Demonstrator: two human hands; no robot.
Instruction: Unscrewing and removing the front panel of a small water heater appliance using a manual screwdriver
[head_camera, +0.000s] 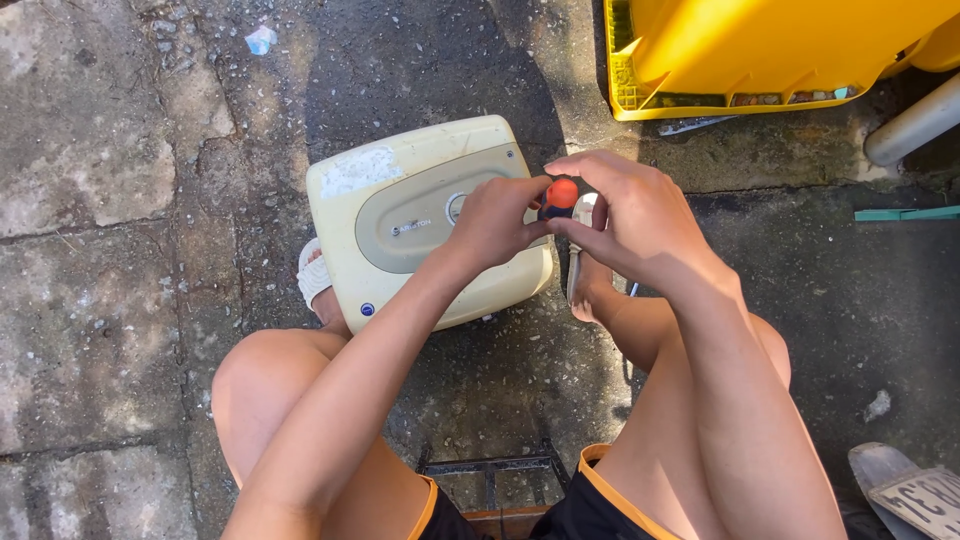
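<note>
Hands over cream water heater, left hand and right hand both pinched shut on orange screwdriver handle, yellow bin beyond heater

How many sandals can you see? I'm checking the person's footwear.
2: a white sandal left of the cream water heater, and a sandal on the right, partly hidden under the right hand.

You are over a rough, cracked concrete floor in hard sunlight with dark shade across its middle, a yellow plastic bin lying at the top right, a pale pipe and a thin green strip just beside it.
</note>
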